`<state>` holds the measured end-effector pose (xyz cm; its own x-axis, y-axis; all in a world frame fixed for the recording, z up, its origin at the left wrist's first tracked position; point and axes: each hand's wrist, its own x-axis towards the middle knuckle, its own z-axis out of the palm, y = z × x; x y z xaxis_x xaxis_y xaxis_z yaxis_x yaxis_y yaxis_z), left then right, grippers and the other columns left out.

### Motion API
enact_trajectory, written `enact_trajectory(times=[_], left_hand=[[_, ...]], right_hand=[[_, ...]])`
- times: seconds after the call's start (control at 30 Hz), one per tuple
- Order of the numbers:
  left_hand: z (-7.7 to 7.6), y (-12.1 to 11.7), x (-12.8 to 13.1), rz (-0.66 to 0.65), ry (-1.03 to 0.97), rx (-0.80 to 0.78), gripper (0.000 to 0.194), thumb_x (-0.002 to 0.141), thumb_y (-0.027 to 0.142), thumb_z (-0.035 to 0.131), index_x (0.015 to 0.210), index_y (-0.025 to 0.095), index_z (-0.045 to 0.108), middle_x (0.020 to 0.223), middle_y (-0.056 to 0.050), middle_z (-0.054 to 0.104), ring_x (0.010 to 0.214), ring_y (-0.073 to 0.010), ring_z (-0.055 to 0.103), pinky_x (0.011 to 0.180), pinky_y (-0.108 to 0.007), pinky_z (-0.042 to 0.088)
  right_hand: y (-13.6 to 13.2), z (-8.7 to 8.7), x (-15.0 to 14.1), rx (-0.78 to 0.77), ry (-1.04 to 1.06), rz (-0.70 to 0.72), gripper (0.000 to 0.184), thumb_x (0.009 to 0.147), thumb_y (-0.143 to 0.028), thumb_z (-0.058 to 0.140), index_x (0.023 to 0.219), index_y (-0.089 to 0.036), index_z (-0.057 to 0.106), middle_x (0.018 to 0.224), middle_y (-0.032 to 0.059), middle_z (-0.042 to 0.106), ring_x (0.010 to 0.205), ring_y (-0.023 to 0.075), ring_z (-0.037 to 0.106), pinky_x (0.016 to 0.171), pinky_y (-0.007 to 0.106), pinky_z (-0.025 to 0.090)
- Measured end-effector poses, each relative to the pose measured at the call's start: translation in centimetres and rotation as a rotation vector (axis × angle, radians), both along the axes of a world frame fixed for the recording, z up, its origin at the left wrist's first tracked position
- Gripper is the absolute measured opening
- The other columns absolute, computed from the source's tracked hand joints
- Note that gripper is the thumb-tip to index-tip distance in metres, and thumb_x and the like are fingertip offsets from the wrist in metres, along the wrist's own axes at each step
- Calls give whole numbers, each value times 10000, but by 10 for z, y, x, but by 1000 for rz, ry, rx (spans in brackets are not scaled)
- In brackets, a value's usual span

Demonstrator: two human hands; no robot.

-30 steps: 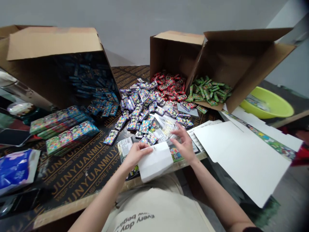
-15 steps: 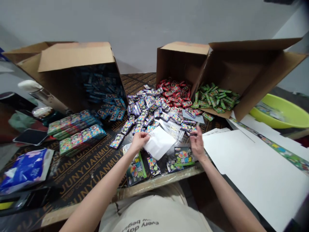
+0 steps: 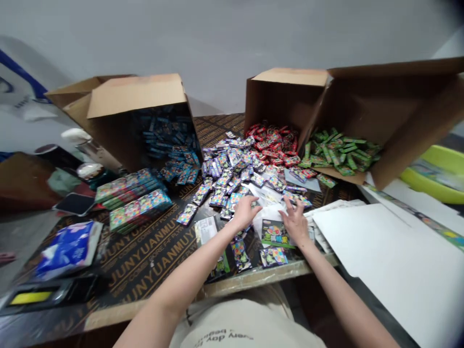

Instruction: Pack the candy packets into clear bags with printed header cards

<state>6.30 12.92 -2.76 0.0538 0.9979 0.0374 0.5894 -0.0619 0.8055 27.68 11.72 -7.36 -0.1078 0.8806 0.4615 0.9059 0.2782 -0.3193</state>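
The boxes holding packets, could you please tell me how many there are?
3: the left box with blue packets, the middle box with red packets, the right box with green packets; others may be hidden.

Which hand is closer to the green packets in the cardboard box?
The right hand is nearer, in front of the green packets and somewhat to their left; the left hand is farther off to the left.

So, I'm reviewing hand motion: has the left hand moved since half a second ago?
Yes. The left hand has moved to the right, judged against the blue-packet carton, and sits farther from it.
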Motion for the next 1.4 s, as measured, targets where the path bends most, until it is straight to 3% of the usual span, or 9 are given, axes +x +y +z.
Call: enact_trajectory(times=[0.17, 0.27, 0.33, 0.47, 0.6, 0.73, 0.97, 1.27, 1.4], left_hand=[[6, -43, -97, 190, 163, 47, 185, 764, 248, 572, 909, 181, 665, 1009, -116, 636, 1054, -258, 508, 924, -394, 339], [-3, -65, -145, 227, 205, -20, 111, 658, 228, 673, 746, 162, 684, 807, -105, 664, 894, -272, 576, 830, -382, 394], [-8, -74, -158, 213, 191, -41, 125, 609, 212, 707, 725, 170, 691, 762, -83, 671, 821, -253, 597, 789, -353, 414], [1, -83, -157, 210, 100, -3, 177, 683, 175, 631, 846, 176, 698, 867, -77, 690, 843, -219, 609, 796, -328, 432], [29, -96, -151, 187, -17, 36, 148, 713, 171, 610, 833, 163, 697, 831, -61, 700, 775, -185, 631, 725, -289, 477], [52, -114, -146, 150, -88, 99, 95, 698, 170, 638, 775, 161, 692, 772, -45, 699, 712, -168, 634, 685, -273, 489], [63, -125, -143, 72, -73, 258, 82, 686, 100, 622, 677, 168, 666, 712, -34, 681, 686, -154, 617, 679, -271, 464], [68, -131, -134, 154, -61, 327, 21, 668, 175, 625, 676, 156, 624, 678, -29, 655, 644, -148, 594, 639, -262, 451], [63, -130, -129, 230, -60, 339, 149, 654, 258, 681, 608, 156, 583, 633, -18, 624, 603, -138, 568, 608, -255, 429]], right_hand=[[0, 5, -2, 82, 168, 75, 568, 843, -342, 473, 1370, -259, 281, 1407, 145, 221, 1144, 308, 440, 865, 497, 431], [-7, 29, -21, 69, 372, 88, 619, 831, -338, 493, 1386, -241, 237, 1362, 156, 340, 993, 256, 539, 796, 442, 470], [-14, 50, -45, 8, 506, 122, 621, 827, -337, 500, 1382, -232, 241, 1252, 144, 484, 863, 221, 580, 727, 400, 481], [-23, 90, -98, -159, 714, 281, 534, 815, -331, 527, 1310, -213, 366, 894, 68, 658, 830, 211, 600, 727, 361, 453], [-28, 118, -140, -364, 849, 488, 567, 771, -300, 585, 1291, -220, 375, 728, -3, 626, 719, 162, 587, 719, 325, 443], [-34, 134, -167, -580, 895, 697, 678, 731, -242, 632, 1326, -261, 307, 672, -41, 587, 642, 136, 560, 683, 306, 442], [-43, 135, -194, -733, 898, 813, 712, 704, -217, 661, 1319, -284, 309, 621, -58, 553, 597, 130, 542, 635, 291, 442], [-51, 121, -205, -721, 964, 730, 661, 697, -215, 649, 1284, -260, 349, 620, -60, 579, 583, 114, 553, 631, 267, 446], [-55, 114, -207, -655, 947, 666, 699, 683, -189, 641, 1304, -261, 329, 619, -63, 570, 587, 114, 549, 627, 262, 452]])
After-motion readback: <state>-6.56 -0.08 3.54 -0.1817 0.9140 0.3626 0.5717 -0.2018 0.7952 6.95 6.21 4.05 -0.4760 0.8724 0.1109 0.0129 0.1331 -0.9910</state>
